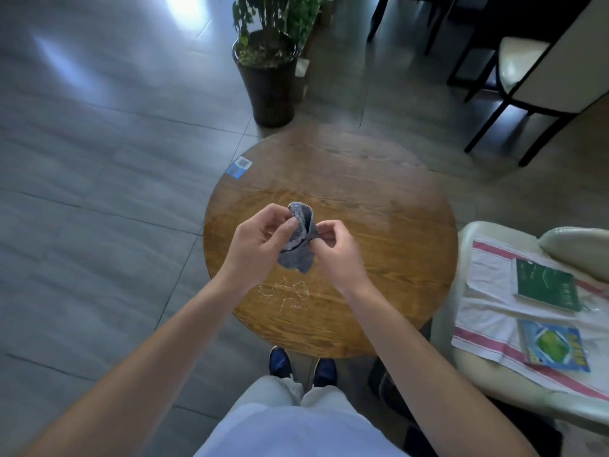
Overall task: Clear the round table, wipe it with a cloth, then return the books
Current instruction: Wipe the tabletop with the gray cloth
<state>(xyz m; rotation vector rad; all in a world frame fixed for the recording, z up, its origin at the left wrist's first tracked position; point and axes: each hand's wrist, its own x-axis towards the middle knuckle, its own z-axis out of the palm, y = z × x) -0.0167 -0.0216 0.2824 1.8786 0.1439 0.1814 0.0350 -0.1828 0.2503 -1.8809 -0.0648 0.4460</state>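
A grey cloth (298, 249) hangs bunched above the round wooden table (379, 206). My left hand (260, 240) pinches its upper left part between thumb and fingers. My right hand (336, 249) grips its right edge. Both hands hover over the table's near-left area. A green book (545, 285) and a blue-and-green book (553, 347) lie on a white towel with red stripes (487, 301), on the cream chair seat to the right of the table.
A dark potted plant (268, 77) stands on the floor just beyond the table. A cream chair with black legs (540, 77) is at the back right. A small blue card (239, 167) lies by the table's left rim. Pale scratches mark the near tabletop.
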